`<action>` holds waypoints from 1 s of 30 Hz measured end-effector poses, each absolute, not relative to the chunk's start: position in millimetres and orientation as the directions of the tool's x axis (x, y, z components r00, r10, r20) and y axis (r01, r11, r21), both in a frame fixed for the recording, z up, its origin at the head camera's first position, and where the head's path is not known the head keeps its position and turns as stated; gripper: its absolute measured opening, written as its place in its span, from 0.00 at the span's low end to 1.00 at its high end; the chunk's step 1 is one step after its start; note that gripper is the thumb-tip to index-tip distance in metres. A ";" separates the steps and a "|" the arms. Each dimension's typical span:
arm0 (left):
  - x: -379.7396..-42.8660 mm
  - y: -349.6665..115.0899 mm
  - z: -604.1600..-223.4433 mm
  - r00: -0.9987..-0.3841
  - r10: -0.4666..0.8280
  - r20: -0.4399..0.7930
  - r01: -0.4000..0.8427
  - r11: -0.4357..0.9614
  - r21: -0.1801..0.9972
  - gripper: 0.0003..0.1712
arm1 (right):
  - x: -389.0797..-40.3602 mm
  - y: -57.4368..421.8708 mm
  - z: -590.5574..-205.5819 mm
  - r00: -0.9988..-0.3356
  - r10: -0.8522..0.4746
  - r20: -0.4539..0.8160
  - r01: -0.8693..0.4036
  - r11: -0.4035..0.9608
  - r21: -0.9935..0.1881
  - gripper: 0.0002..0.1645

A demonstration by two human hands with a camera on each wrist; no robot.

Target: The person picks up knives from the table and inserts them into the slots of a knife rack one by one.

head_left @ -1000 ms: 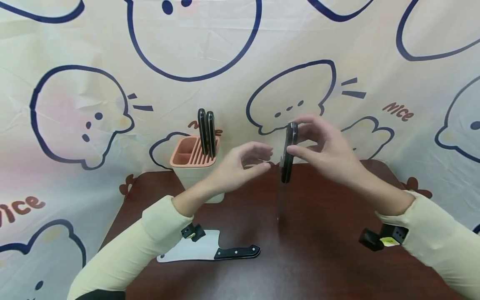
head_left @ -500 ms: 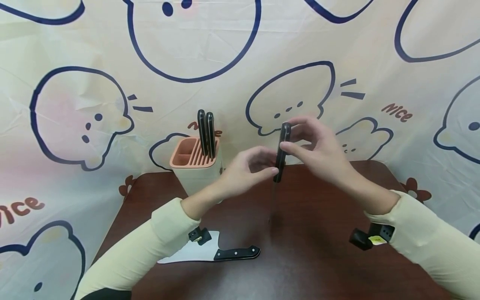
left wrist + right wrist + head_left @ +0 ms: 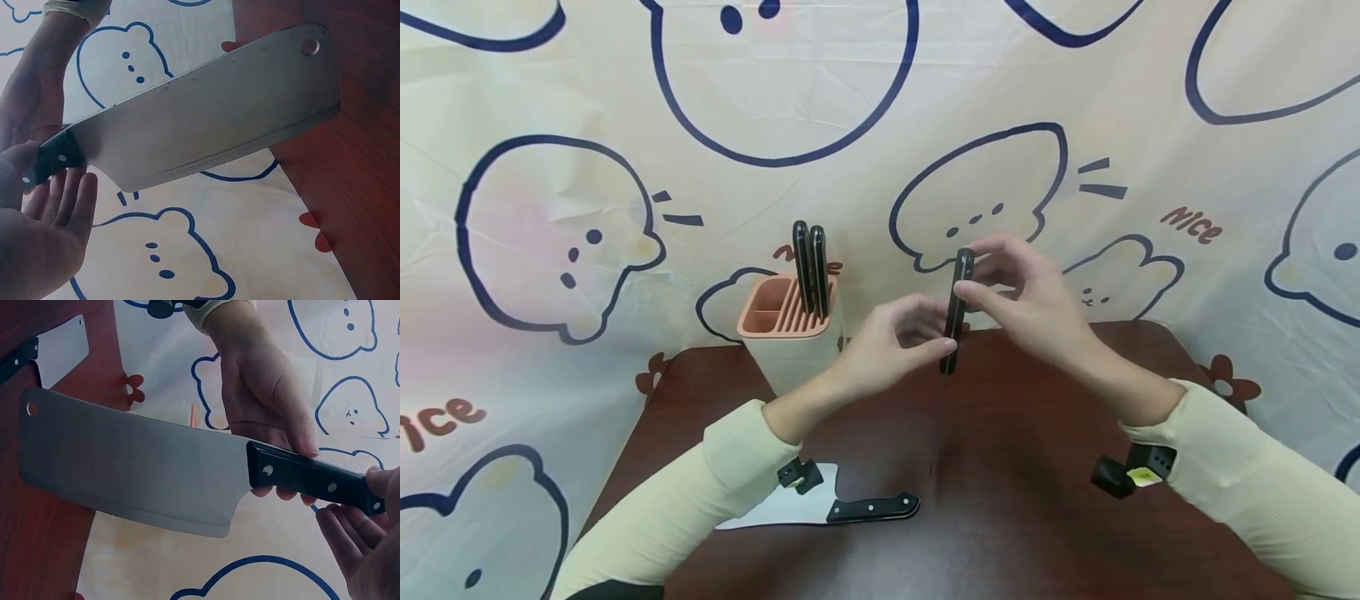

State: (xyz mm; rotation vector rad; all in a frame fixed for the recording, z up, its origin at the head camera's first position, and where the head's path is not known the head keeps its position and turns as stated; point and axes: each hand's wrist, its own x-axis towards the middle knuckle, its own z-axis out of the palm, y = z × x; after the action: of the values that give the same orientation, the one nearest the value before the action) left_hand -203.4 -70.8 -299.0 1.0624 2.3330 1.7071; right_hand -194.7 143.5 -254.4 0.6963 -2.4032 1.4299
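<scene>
A cleaver with a black riveted handle hangs blade-down above the table, seen edge-on in the head view, where its handle (image 3: 956,312) shows. My right hand (image 3: 1037,304) pinches the upper end of that handle between thumb and fingers. Lower down, by the blade, my left hand (image 3: 887,346) grips the handle, thumb in front and fingers behind. The broad grey blade (image 3: 212,106) with a round hole at its far corner fills the left wrist view. In the right wrist view the cleaver (image 3: 131,462) shows its other face, both hands on the handle.
Another cleaver (image 3: 872,508) lies on the dark wooden table (image 3: 1037,500), its blade partly behind my left sleeve. At the back left stands a cream knife holder (image 3: 786,358) with an orange slotted top and two black-handled knives (image 3: 811,271). A printed cloth (image 3: 850,100) hangs behind.
My right hand has carried the cleaver left and slightly down. My left hand has moved right and taken hold of the handle's lower part.
</scene>
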 end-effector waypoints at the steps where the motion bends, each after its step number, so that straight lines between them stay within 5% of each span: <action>1: -203.5 -70.7 -299.4 -0.760 0.556 0.337 0.489 0.147 0.860 0.18 | -195.0 143.4 -254.9 -0.853 -0.267 0.449 -0.522 0.400 -0.753 0.24; 17: -199.3 -83.2 -303.6 -0.790 0.495 0.362 0.517 0.219 0.827 0.16 | -197.3 144.1 -261.0 -0.860 -0.355 0.366 -0.489 0.368 -0.791 0.26; 30: -194.2 -110.2 -297.4 -0.827 0.435 0.357 0.491 0.249 0.835 0.19 | -196.9 148.4 -295.6 -0.870 -0.447 0.205 -0.427 0.478 -0.768 0.35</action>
State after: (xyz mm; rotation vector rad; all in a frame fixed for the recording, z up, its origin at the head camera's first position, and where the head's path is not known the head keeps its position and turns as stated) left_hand -194.2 -110.2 -297.4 0.9365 2.5235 1.7197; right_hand -196.9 148.4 -295.6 0.8048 -2.7206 1.4031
